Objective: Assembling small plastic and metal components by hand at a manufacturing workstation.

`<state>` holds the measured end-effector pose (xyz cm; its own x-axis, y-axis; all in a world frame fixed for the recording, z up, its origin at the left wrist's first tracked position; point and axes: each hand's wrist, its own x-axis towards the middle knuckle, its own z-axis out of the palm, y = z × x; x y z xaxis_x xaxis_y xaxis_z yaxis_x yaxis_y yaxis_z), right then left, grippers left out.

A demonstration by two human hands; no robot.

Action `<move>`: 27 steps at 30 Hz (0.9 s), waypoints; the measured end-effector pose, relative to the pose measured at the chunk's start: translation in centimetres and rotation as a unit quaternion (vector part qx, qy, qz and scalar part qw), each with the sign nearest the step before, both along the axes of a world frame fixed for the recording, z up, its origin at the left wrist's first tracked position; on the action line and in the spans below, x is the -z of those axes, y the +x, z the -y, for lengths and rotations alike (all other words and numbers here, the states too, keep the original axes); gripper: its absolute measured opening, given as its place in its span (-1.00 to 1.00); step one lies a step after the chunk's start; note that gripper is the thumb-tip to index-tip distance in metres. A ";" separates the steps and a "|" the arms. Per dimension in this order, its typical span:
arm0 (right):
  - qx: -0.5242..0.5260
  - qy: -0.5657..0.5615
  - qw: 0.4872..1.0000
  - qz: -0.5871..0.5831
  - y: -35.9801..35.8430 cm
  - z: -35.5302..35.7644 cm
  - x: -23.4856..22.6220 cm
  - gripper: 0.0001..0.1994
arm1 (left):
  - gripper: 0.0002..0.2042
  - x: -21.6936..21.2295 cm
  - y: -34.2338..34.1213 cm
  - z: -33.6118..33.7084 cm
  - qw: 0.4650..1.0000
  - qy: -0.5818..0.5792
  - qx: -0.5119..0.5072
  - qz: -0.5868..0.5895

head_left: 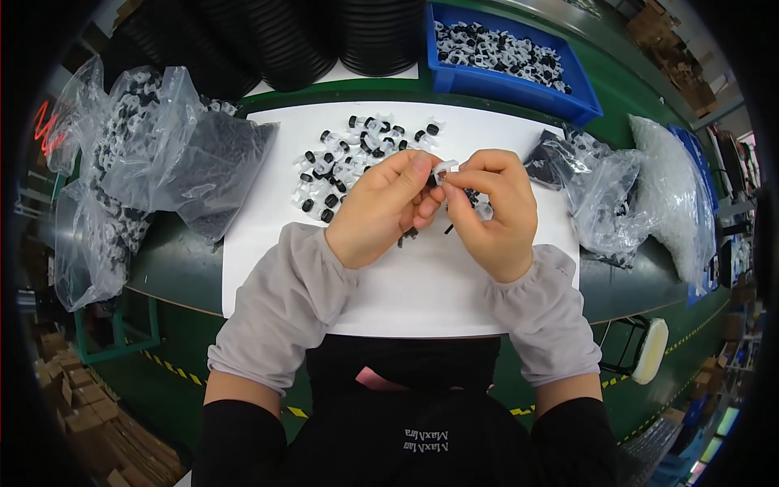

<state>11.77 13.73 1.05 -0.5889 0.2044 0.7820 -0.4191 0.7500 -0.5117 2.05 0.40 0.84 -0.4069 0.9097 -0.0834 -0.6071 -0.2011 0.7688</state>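
Observation:
My left hand [381, 207] and my right hand [491, 211] meet over a white sheet [406, 284] on the green table. Together their fingertips pinch a small white plastic clip [445, 169]. A few small black pieces [471, 195] show under my right fingers. Just beyond my hands lies a loose pile of small white-and-black parts [357, 154] on the sheet. Grey sleeve covers run over both forearms.
A blue bin [519, 85] of similar parts stands at the back right. Clear plastic bags of parts lie at the left [154, 138] and right [608, 195]. Stacked black round trays [324, 36] stand at the back. Cardboard boxes [81, 406] sit on the floor, lower left.

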 end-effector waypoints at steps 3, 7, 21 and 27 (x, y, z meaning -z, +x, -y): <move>-0.004 -0.004 1.000 0.006 0.1 -0.1 0.0 -0.78 | -0.72 -0.1 0.0 0.0 1.000 -0.005 -0.006 0.015; -0.015 -0.008 1.000 0.014 0.3 -0.3 0.1 -0.72 | -0.73 0.0 -0.2 0.1 1.000 0.017 0.009 0.010; -0.035 0.125 0.991 0.043 0.5 -1.4 -0.2 -0.54 | -0.80 -0.1 -0.6 0.5 1.000 0.006 -0.027 -0.015; -0.050 -0.112 0.989 0.085 -0.2 -0.9 -0.2 -0.76 | -0.82 0.4 -1.1 0.4 0.998 0.039 0.013 -0.049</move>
